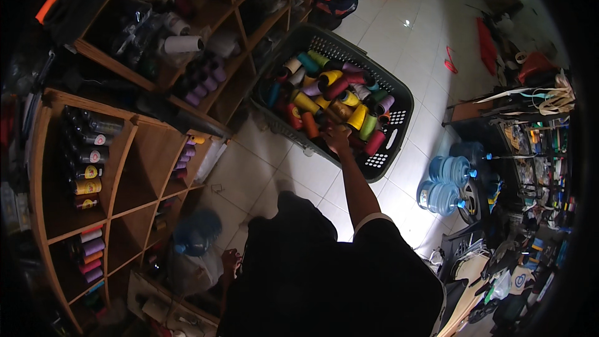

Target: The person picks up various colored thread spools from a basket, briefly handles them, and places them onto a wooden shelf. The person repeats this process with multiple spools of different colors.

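Note:
A dark green plastic basket (399,126) stands on the floor ahead of me, heaped with thread cones in many colours. My right hand (337,138) reaches over its near side and touches the cones. Its fingertips are lost among them, so I cannot see whether it grips one. Around that hand lie an orange cone (310,125), a brown cone (340,110), a yellow cone (357,117) and a dark red cone (374,143). Low beside my body, my left hand (231,260) has its fingers curled; anything inside is too dark to make out.
Wooden cubby shelves (133,178) line the left side, some holding thread cones. Blue water jugs (444,197) stand on the floor at right, near a cluttered rack (530,168). Another blue jug (197,232) and a pale plastic bag (196,273) are by my left arm.

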Demonstrator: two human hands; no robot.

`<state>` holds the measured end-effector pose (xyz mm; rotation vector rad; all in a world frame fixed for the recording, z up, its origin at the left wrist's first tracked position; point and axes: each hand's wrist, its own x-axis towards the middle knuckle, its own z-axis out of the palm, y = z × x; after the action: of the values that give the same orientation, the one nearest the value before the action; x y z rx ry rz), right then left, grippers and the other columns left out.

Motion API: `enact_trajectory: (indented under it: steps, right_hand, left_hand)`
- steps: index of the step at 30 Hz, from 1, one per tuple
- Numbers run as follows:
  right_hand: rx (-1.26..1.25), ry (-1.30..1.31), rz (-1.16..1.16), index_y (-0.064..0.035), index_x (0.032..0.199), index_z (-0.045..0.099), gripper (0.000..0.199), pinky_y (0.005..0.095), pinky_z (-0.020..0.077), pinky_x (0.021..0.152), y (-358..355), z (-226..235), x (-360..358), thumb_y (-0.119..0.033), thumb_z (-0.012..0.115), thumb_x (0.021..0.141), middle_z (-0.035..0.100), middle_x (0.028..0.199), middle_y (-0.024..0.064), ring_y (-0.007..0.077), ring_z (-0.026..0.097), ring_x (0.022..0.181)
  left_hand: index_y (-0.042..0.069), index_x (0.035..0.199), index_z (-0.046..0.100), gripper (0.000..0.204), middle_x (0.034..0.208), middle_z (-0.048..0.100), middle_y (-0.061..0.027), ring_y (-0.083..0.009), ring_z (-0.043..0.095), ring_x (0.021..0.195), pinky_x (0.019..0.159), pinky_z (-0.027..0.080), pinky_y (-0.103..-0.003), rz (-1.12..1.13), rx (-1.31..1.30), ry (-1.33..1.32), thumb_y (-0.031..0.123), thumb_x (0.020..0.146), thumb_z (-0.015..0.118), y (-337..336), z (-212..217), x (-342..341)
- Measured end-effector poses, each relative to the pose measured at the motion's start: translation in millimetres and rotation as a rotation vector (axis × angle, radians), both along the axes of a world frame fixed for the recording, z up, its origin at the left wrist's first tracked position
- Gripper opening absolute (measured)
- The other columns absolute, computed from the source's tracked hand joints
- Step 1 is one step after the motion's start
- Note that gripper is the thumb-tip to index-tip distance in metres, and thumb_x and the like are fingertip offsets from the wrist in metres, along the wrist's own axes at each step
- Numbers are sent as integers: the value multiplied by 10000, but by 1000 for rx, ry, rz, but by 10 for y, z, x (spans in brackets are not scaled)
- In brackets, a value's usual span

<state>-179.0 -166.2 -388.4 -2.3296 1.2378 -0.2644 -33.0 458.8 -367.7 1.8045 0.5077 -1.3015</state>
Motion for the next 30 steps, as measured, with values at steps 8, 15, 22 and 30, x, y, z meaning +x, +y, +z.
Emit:
enact_trajectory:
  steps: [8, 15, 22, 30]
  right_hand:
    - [269, -335, -380, -141, 1194, 597, 389, 422, 398, 942, -279, 306, -185, -257, 593, 823, 625, 1020, 180, 322, 568, 1045]
    - [97, 119, -80, -67, 1066, 645, 391, 414, 508, 810, -116, 986, 192, -326, 674, 774, 653, 983, 207, 333, 645, 903]
    - [389, 290, -87, -22, 1045, 647, 479, 404, 498, 852, -35, 416, 647, -401, 689, 756, 656, 1064, 207, 351, 636, 983]
    - [889, -662, -377, -30, 1148, 584, 413, 313, 496, 800, 214, 1333, 520, -253, 684, 815, 636, 1044, 86, 157, 623, 902]
  left_hand:
    - [116, 703, 459, 198, 602, 456, -22, -120, 476, 466, 405, 383, -296, -650, -268, -601, 175, 880, 525, -155, 310, -189]
    - [128, 726, 463, 198, 592, 413, 0, -110, 467, 469, 392, 364, -281, -153, -147, -221, 214, 893, 521, -445, 341, -135]
    - [53, 917, 580, 148, 739, 578, -50, -125, 563, 611, 527, 444, -271, -106, -7, -290, 200, 909, 572, -757, 348, 198]
    - [19, 1040, 595, 190, 970, 622, -72, -150, 586, 938, 819, 455, -276, -381, -308, -747, 171, 929, 577, -2507, 2252, 597]
